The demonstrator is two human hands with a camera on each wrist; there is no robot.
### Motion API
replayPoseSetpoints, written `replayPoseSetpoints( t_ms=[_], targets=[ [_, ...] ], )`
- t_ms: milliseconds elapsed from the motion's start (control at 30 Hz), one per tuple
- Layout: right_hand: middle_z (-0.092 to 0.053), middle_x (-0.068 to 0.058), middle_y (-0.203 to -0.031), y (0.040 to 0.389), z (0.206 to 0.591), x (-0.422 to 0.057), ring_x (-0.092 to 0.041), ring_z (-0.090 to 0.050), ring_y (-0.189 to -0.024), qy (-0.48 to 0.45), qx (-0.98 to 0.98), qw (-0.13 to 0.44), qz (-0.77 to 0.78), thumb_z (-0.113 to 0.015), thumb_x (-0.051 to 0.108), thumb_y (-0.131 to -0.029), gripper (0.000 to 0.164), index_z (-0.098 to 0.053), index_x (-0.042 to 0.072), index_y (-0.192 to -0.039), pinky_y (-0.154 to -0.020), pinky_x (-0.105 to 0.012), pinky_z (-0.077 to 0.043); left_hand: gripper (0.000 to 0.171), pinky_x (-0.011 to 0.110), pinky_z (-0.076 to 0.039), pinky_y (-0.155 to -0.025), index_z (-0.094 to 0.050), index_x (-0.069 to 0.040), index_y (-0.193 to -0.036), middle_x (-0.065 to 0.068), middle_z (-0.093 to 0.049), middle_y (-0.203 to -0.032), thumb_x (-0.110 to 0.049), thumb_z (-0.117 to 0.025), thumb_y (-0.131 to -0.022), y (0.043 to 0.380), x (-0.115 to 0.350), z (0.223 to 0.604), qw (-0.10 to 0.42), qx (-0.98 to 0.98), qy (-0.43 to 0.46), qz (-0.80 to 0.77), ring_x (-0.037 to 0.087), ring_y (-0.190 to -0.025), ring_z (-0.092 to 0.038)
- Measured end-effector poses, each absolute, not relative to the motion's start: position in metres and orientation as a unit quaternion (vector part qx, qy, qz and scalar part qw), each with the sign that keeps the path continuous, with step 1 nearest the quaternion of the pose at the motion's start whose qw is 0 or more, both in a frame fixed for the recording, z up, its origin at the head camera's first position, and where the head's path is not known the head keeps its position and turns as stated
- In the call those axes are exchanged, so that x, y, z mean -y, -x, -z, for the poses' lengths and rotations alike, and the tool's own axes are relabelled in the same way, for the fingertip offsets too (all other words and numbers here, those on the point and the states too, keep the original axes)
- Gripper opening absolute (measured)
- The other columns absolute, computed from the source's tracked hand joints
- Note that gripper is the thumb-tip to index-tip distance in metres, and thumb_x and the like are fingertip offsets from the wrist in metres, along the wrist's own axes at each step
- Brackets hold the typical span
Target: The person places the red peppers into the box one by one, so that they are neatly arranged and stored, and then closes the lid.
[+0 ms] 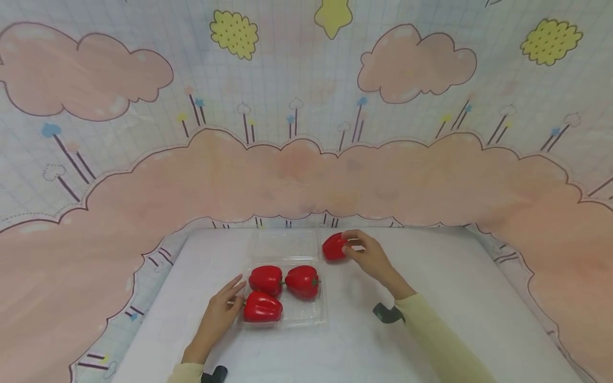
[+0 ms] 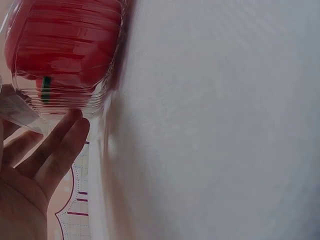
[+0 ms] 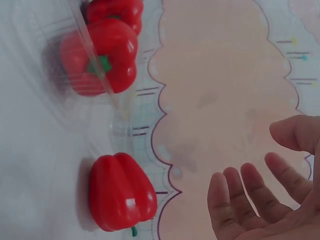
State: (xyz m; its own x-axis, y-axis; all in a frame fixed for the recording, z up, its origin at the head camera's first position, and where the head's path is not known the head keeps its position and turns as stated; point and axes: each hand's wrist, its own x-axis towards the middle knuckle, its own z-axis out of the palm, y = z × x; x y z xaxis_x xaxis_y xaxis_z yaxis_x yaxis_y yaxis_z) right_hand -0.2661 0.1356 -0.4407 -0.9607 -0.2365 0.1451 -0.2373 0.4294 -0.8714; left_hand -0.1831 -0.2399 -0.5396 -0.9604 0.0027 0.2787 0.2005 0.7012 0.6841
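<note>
A clear plastic clamshell box (image 1: 304,315) lies with its lid (image 1: 283,246) folded back. Inside sit three red bell peppers: one at the back left (image 1: 265,279), one at the back right (image 1: 300,281) and one at the front left (image 1: 262,308). My left hand (image 1: 221,311) rests its fingertips (image 2: 75,131) against the box's left side, fingers loosely extended. Beside the lid's right edge, a fourth bell pepper (image 1: 333,247) lies on the table. My right hand (image 1: 371,260) is nearest to it, thumb and fingers spread; the right wrist view shows a gap between hand and pepper (image 3: 122,192).
The white table (image 1: 354,346) carries the box and the loose pepper. Behind it hangs a patterned cloth (image 1: 306,181) with clouds. A dark wrist-worn device (image 1: 388,314) shows under the right forearm, another (image 1: 216,374) by the left.
</note>
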Motion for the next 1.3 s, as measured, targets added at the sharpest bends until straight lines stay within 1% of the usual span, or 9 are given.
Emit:
replayPoseSetpoints(
  t_ms=[133,333,500,633,833,1067,1300],
  targets=[
    [-0.059,-0.017,-0.134,0.272,0.445,-0.139,-0.037,-0.055,-0.125,-0.127,0.849,0.007,-0.513,-0.062,0.013,-0.094,0.038,-0.055,0.006,-0.130,-0.101,-0.050,-0.053,0.041,0.026,-0.062,-0.075,-0.062,-0.006,-0.132,0.013,-0.053,-0.146,-0.004,-0.065,-0.091,0.183,0.239,0.540,0.122,0.912,0.053,0.388,0.023,-0.091,-0.071],
    [-0.059,-0.016,-0.134,0.284,0.453,-0.144,-0.035,-0.056,-0.125,-0.106,0.858,0.019,-0.503,-0.063,0.012,-0.093,0.040,-0.055,0.005,-0.132,-0.102,-0.049,-0.052,0.041,0.027,-0.062,-0.075,-0.062,-0.005,-0.131,0.014,-0.053,-0.146,-0.004,-0.064,-0.091,0.184,0.239,0.541,0.127,0.911,0.054,0.389,0.025,-0.092,-0.072],
    [-0.058,-0.014,-0.137,0.293,0.461,-0.145,-0.033,-0.053,-0.128,-0.071,0.863,0.019,-0.499,-0.064,0.016,-0.093,0.041,-0.055,0.009,-0.133,-0.106,-0.049,-0.050,0.040,0.027,-0.062,-0.074,-0.062,-0.005,-0.131,0.014,-0.054,-0.145,-0.004,-0.064,-0.091,0.184,0.240,0.542,0.130,0.910,0.055,0.389,0.025,-0.091,-0.072],
    [-0.056,-0.011,-0.139,0.301,0.468,-0.143,-0.031,-0.050,-0.130,-0.042,0.865,0.014,-0.500,-0.064,0.019,-0.093,0.043,-0.054,0.012,-0.134,-0.108,-0.048,-0.048,0.039,0.028,-0.063,-0.074,-0.063,-0.004,-0.130,0.014,-0.054,-0.145,-0.003,-0.062,-0.091,0.185,0.241,0.544,0.135,0.910,0.057,0.387,0.026,-0.092,-0.072],
    [-0.054,-0.010,-0.142,0.312,0.484,-0.143,-0.032,-0.047,-0.134,-0.019,0.865,0.004,-0.502,-0.065,0.022,-0.092,0.046,-0.053,0.013,-0.135,-0.108,-0.049,-0.048,0.039,0.027,-0.062,-0.075,-0.062,-0.006,-0.131,0.013,-0.053,-0.147,-0.005,-0.062,-0.092,0.185,0.241,0.544,0.126,0.911,0.053,0.389,0.026,-0.094,-0.072],
    [-0.046,-0.011,-0.150,0.318,0.497,-0.141,-0.034,-0.040,-0.141,0.004,0.867,-0.009,-0.499,-0.065,0.024,-0.091,0.050,-0.052,0.016,-0.138,-0.109,-0.054,-0.045,0.039,0.027,-0.062,-0.074,-0.063,-0.005,-0.131,0.015,-0.053,-0.145,-0.003,-0.063,-0.091,0.185,0.240,0.544,0.135,0.909,0.060,0.391,0.026,-0.092,-0.072],
    [-0.040,-0.013,-0.154,0.322,0.505,-0.138,-0.037,-0.036,-0.143,0.026,0.863,-0.026,-0.503,-0.066,0.025,-0.091,0.058,-0.045,0.017,-0.144,-0.109,-0.057,-0.044,0.039,0.027,-0.062,-0.075,-0.062,-0.005,-0.131,0.015,-0.053,-0.146,-0.003,-0.063,-0.092,0.184,0.239,0.543,0.134,0.909,0.057,0.391,0.026,-0.092,-0.072]
  ],
)
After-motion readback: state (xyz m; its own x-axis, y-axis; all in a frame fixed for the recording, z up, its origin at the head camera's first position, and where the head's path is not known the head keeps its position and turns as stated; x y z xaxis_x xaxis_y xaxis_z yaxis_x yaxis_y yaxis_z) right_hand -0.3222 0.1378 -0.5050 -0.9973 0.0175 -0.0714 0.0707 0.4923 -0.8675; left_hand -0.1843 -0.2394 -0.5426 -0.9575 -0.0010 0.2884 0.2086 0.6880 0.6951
